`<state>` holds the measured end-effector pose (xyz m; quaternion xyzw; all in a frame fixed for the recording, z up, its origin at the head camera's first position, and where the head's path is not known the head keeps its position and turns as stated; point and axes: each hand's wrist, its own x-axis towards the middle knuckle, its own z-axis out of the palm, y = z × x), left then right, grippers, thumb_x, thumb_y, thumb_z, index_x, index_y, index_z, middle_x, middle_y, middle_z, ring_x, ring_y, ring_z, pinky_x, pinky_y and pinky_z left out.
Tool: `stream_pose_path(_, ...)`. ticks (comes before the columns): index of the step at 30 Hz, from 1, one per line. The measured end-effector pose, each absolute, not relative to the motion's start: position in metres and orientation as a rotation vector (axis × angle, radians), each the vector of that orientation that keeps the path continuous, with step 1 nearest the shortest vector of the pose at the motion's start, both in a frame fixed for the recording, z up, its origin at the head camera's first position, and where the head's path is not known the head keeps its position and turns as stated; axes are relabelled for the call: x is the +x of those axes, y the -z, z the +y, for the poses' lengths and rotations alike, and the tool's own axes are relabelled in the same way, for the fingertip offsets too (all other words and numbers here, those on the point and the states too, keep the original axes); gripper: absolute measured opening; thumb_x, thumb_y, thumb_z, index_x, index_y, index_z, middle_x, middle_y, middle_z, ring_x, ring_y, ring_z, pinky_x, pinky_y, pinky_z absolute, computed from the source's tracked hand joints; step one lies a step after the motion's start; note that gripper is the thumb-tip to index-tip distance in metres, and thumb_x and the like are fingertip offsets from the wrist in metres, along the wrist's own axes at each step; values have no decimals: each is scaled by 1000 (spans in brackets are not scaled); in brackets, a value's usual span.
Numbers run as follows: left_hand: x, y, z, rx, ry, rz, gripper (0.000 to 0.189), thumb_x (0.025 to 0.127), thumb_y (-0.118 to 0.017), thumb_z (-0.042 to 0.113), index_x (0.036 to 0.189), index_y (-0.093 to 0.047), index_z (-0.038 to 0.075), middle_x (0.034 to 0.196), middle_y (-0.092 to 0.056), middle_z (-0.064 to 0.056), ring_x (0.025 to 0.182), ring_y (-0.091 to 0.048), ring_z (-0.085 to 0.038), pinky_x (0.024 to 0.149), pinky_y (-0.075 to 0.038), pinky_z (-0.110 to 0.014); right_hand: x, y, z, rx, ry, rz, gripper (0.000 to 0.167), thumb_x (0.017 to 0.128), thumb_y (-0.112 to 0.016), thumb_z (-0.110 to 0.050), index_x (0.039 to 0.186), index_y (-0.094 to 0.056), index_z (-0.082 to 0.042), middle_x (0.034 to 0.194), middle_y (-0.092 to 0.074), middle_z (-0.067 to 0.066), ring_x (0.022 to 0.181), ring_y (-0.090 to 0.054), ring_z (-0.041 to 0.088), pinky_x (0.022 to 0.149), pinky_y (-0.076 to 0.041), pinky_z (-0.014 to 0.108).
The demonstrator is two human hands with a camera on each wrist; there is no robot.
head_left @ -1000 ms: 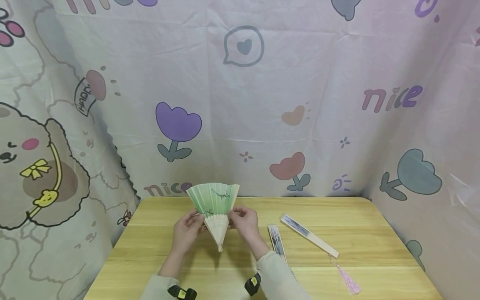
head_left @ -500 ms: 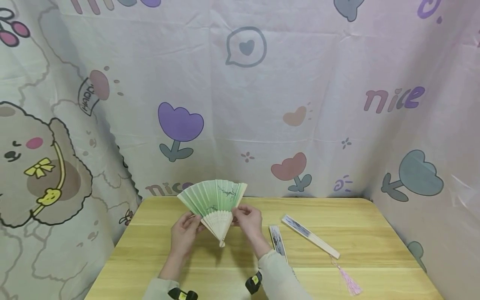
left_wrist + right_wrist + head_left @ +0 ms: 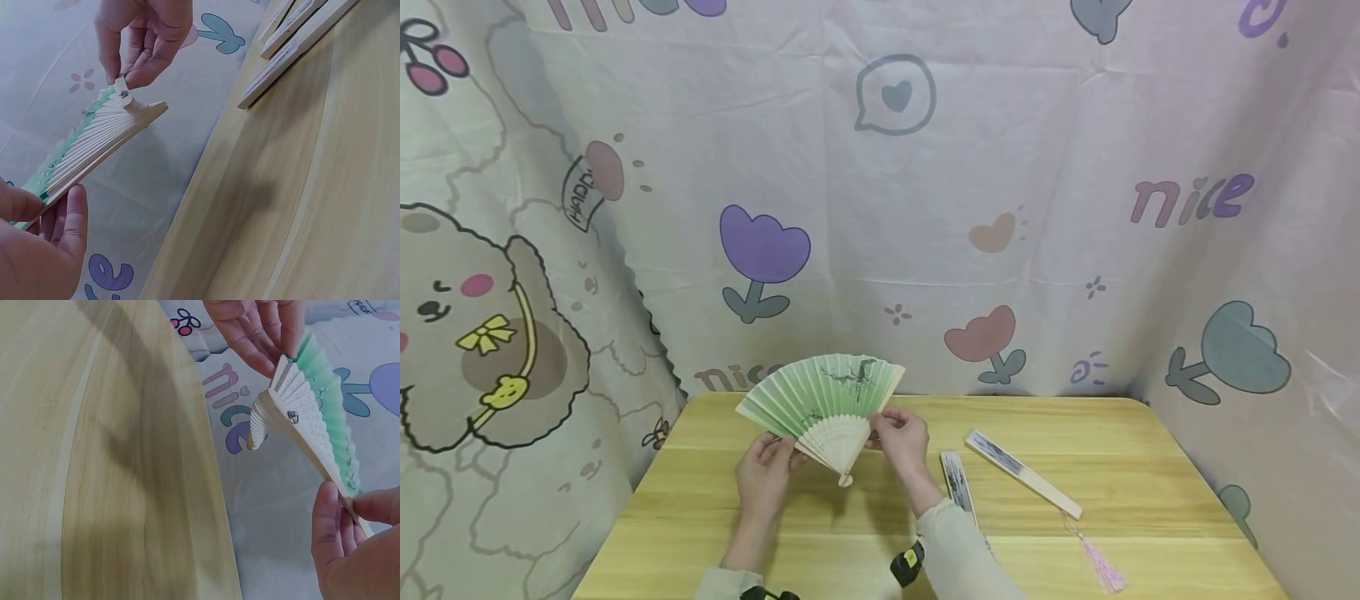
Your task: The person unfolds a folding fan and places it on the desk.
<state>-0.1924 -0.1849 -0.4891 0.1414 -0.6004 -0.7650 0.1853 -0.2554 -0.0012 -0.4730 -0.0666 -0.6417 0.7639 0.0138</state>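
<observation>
A green folding fan (image 3: pixel 823 392) with pale pierced ribs and a dark branch print is spread wide above the table, its pivot end pointing down toward me. My left hand (image 3: pixel 763 471) pinches the left outer rib between thumb and fingers. On the opposite side, my right hand (image 3: pixel 902 440) pinches the right outer rib. Both grips also show in the wrist views, where the left hand (image 3: pixel 47 244) and the right hand (image 3: pixel 356 540) hold the fan's edges near the green leaf.
Right of my right hand lie a folded fan (image 3: pixel 1022 473) with a pink tassel (image 3: pixel 1101 563) and another folded fan (image 3: pixel 957 477), partly hidden by my sleeve. Beneath is the wooden table (image 3: pixel 700 483); a printed cloth (image 3: pixel 880 200) hangs behind.
The green fan has spread from a narrow wedge to a broad arc. My left hand has shifted slightly left and down, and my right hand slightly right.
</observation>
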Motion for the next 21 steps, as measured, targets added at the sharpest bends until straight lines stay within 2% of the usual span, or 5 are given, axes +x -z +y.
stream_pose_path(3, -191, 490, -185, 399, 2149, -1681, 31, 105, -62, 3, 130, -56, -15, 91, -73, 2, 82, -73, -8, 80, -68, -23, -254, 471, -1, -213, -2366, -1981, 25, 94, -70, -2, 113, -67, 14, 90, -73, 15, 65, -68, 13, 69, -71, 38)
stream_pose_path(10, -188, 490, -186, 399, 2147, -1615, 21, 105, -62, 2, 116, -58, -15, 86, -73, 0, 81, -74, -10, 81, -68, -26, -252, 470, -2, -251, -2359, -1946, 23, 93, -69, -1, 111, -69, 13, 85, -73, 12, 65, -70, 14, 75, -71, 45)
stream_pose_path(17, -185, 494, -190, 401, 2128, -1564, 24, 104, -61, 0, 121, -57, -16, 89, -73, 1, 81, -75, -9, 81, -68, -25, -251, 469, -4, -260, -2366, -1920, 20, 95, -70, -2, 109, -68, 13, 84, -74, 14, 64, -70, 13, 69, -70, 36)
stream_pose_path(21, -182, 495, -190, 425, 2130, -1529, 22, 104, -61, -1, 117, -57, -18, 88, -74, 1, 81, -75, -10, 82, -68, -26, -251, 469, -6, -253, -2375, -1899, 19, 95, -70, -2, 106, -67, 13, 82, -74, 14, 63, -70, 13, 67, -70, 35)
